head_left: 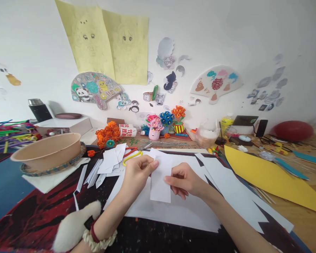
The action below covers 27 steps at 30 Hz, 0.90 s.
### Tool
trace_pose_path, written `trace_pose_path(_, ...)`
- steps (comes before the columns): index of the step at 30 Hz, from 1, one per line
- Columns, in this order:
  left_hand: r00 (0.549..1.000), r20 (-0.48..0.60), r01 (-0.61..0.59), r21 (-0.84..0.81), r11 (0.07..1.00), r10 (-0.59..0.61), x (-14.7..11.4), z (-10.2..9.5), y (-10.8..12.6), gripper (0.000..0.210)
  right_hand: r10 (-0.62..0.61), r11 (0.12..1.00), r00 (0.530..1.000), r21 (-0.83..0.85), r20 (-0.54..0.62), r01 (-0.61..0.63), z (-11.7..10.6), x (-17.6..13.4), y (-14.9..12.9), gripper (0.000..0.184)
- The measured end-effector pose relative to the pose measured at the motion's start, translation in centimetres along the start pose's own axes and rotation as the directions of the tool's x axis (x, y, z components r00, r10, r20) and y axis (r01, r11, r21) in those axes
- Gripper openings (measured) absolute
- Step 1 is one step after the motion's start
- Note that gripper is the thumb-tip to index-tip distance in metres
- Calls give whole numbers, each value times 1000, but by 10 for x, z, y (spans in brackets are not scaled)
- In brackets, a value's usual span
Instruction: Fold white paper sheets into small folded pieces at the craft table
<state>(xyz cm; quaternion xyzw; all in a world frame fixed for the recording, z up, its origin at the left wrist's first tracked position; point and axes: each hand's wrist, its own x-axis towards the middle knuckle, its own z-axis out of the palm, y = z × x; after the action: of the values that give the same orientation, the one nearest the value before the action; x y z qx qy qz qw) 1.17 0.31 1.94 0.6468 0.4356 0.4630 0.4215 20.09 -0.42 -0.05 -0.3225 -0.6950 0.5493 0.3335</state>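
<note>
Between my two hands a white rectangle of paper (160, 182) is held upright above larger white sheets (195, 214). My left hand (140, 170) pinches its upper left edge between thumb and fingers. On the right edge, my right hand (183, 179) has its thumb in front and its fingers partly behind the paper. Left of my hands lie a pile of small white paper pieces (112, 160) and some folded strips (93, 173). Scissors with yellow handles (129, 159) lie just behind my left hand, partly hidden by it.
A beige basin (46, 151) stands at the left, with a fluffy white object (75, 225) nearer me. Yellow card (271, 179) and cut white sheets (234, 189) spread on the right. Pipe-cleaner flowers (166, 121) line the back by the wall. A black flask (40, 110) is at back left.
</note>
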Motion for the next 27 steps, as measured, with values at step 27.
trace_pose_path(27,984,143,-145,277,950,109,-2,-2,10,44,-45,998,991,-54,-126,39,-6,-2,1,45)
